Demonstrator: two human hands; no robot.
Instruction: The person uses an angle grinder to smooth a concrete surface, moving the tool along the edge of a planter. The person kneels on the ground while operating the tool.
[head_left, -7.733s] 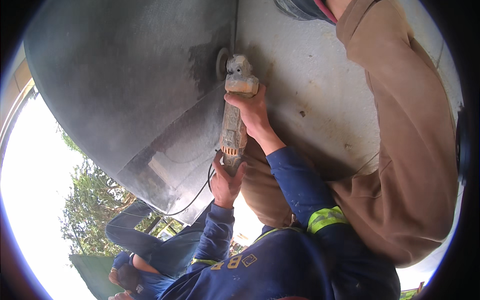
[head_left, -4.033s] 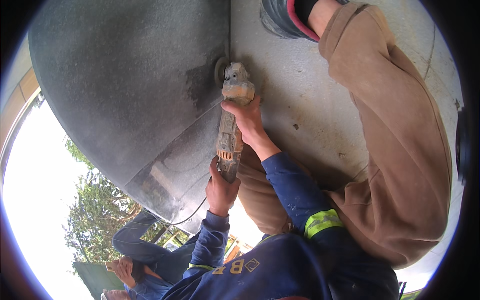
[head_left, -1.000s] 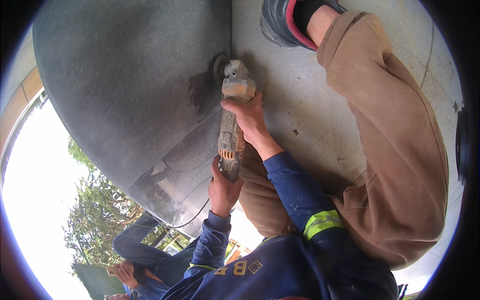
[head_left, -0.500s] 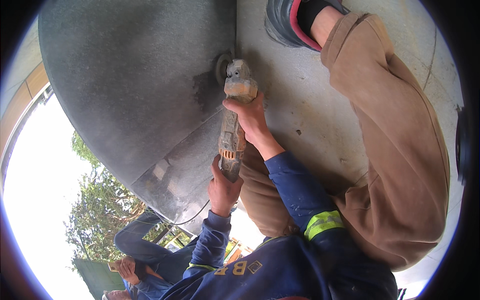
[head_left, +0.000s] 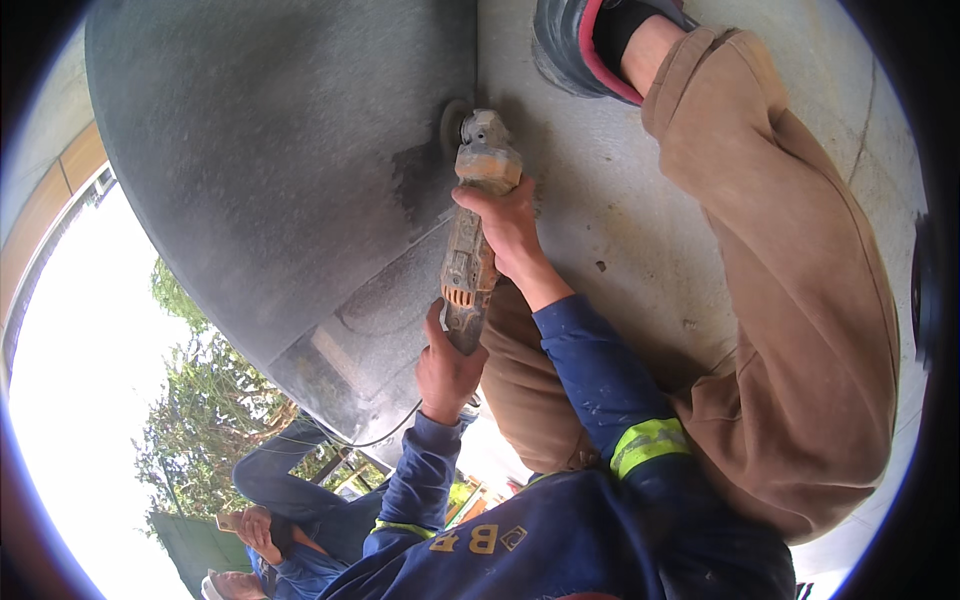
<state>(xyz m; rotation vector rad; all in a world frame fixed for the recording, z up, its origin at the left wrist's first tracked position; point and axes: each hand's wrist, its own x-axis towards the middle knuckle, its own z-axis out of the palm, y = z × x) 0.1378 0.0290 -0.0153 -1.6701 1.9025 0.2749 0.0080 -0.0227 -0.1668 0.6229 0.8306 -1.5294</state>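
Both of my hands are wrapped round a dusty, orange and grey angle grinder (head_left: 466,250). My left hand (head_left: 450,370) grips the rear end of its body. Farther up, just below the gear head, my right hand (head_left: 505,222) is closed round the front of the body. The grinder's round disc (head_left: 453,122) stands edge-on against a dark grey panel (head_left: 270,150), close to where it meets a lighter grey surface (head_left: 600,180). A darker patch lies on the panel beside the disc. Whether the disc spins cannot be made out.
My bent leg in brown trousers (head_left: 800,300) fills the right side, its dark shoe (head_left: 570,50) braced on the lighter surface. A cable (head_left: 385,435) runs below the panel's curved edge. At lower left a co-worker (head_left: 300,550) in blue holds a small object near trees (head_left: 210,420).
The whole view has shifted slightly, the panel appearing a little farther right. The grinder stays by the same corner, its head slightly higher in view, and both hands keep their grip.
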